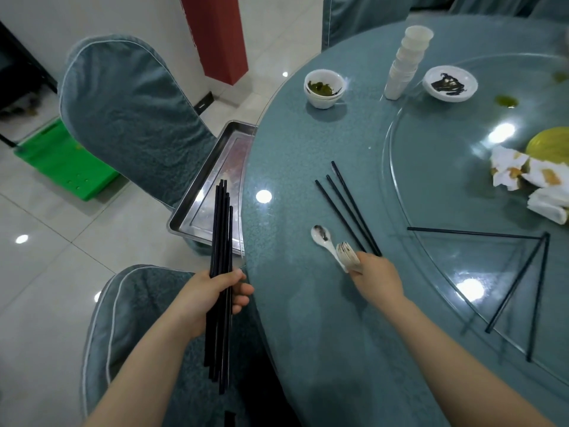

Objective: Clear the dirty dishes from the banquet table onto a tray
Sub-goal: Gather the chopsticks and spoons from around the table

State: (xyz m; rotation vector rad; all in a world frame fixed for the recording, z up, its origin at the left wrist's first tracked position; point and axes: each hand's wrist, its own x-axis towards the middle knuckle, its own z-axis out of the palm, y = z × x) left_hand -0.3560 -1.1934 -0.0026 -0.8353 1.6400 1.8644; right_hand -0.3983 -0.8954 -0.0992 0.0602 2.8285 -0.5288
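while the steel tray (197,208) on the chair to the left holds nothing i can make out, most of the clearing is, by my reckoning, yet to do. left hand (212,295) wrapped round a bundle of black chopsticks (221,241), upright, just beside the table edge and over the tray's near end. right hand (377,277) low on the table (295,167), fingers curled round a small stack of white spoons (348,257); whether it also pinches the three loose chopsticks (348,211) whose near ends meet it, cannot tell. one stained spoon (321,237) lies flat beside the stack. left to gather: three more chopsticks (523,272) on the glass turntable (431,167), nested bowls with green dregs (324,87), a leaning tower of white cups (406,63), a sauce-smeared dish (449,83), crumpled napkins (523,174).

chopsticks thin, matte, rigid. spoons and bowls glossy white, look ceramic. tray brushed metal, shallow rim. tablecloth grainy teal under glass, reflective.
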